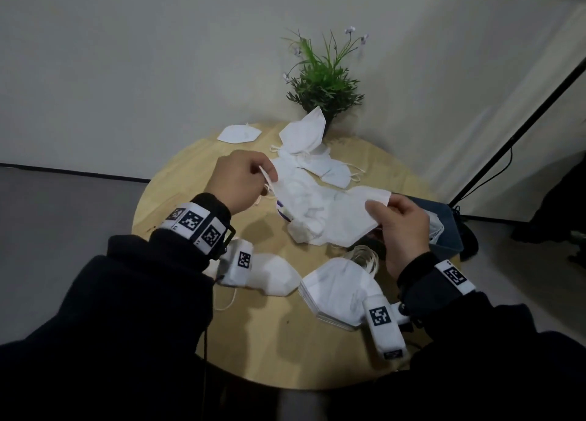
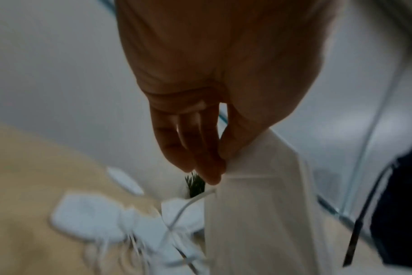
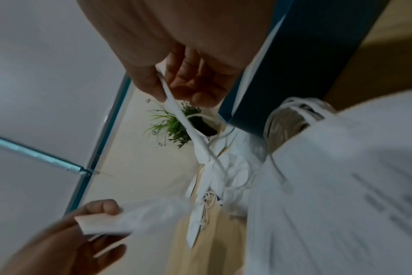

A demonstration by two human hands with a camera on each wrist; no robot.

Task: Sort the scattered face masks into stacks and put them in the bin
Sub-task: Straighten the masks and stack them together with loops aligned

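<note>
Both hands hold one white folded face mask [image 1: 342,211] stretched flat above the round wooden table [image 1: 177,205]. My left hand [image 1: 266,179] pinches its left end by the ear loop, and the left wrist view shows the fingers [image 2: 209,167] nipping the mask's edge [image 2: 259,214]. My right hand [image 1: 377,214] pinches the right end, thumb on top; its wrist view shows that pinch [image 3: 174,93] edge-on. A neat stack of masks [image 1: 339,290] lies near the front edge. Loose masks [image 1: 329,167] lie tangled beneath and behind the held one. The blue-grey bin [image 1: 448,227] stands at the table's right side.
A potted plant [image 1: 323,84] stands at the table's back with a mask [image 1: 304,135] leaning on it. A single mask [image 1: 239,133] lies at the back left, another [image 1: 276,278] at the front left. A clear glass [image 1: 364,257] sits under my right wrist.
</note>
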